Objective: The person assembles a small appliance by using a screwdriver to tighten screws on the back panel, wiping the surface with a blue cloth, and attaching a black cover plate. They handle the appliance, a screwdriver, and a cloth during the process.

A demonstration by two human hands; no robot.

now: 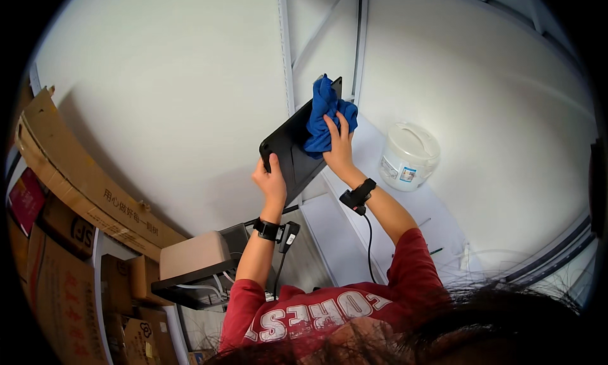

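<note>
A flat black panel point(292, 146) with rounded corners is held up in front of me, tilted, its far end pointing to the upper right. My left hand point(272, 180) grips its near left edge, thumb on the upper face. A crumpled blue cloth point(322, 115) lies against the panel's right part. The fingers of my right hand point(340, 144) are bent over this cloth and press it to the surface. The cloth hides part of the panel's far end. Each wrist wears a black strap with a small cabled device.
To the right, a white lidded bucket point(410, 157) stands on a white shelf point(373, 140). Metal rack posts point(288, 48) rise behind the panel. At the left are stacked cardboard boxes point(66, 289), a long carton point(95, 181) and a beige box point(193, 258) in a black frame.
</note>
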